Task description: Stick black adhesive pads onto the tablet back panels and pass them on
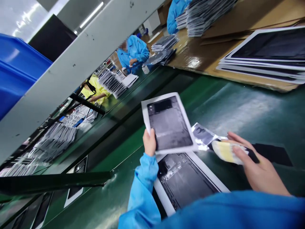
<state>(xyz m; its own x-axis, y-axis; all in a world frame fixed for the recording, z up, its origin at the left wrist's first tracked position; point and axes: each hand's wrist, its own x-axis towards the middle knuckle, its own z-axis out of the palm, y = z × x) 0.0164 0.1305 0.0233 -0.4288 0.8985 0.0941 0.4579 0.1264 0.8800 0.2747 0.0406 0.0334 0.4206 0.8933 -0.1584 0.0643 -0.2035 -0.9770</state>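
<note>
My left hand (149,143) grips the lower left edge of a white-framed panel (171,125) with a dark, glossy centre, held tilted above the bench. Beneath it lies another white-framed panel (190,181) with dark parts showing inside, partly covered by the raised one and my blue sleeve. To the right, my right hand (262,168) is closed round a hand tool (225,151) with a yellow-and-white wrapped body and black ends; its exact kind is unclear. A shiny silver film (202,135) lies by the tool's tip; whether they touch I cannot tell.
A green bench (250,105) runs across, with a dark sheet (273,154) at right. Stacked panels (267,51) rest on brown cardboard (195,60). A grey beam (71,70) slants overhead at left. Beyond it, people in blue (133,49) and yellow (96,89) sit near stacks.
</note>
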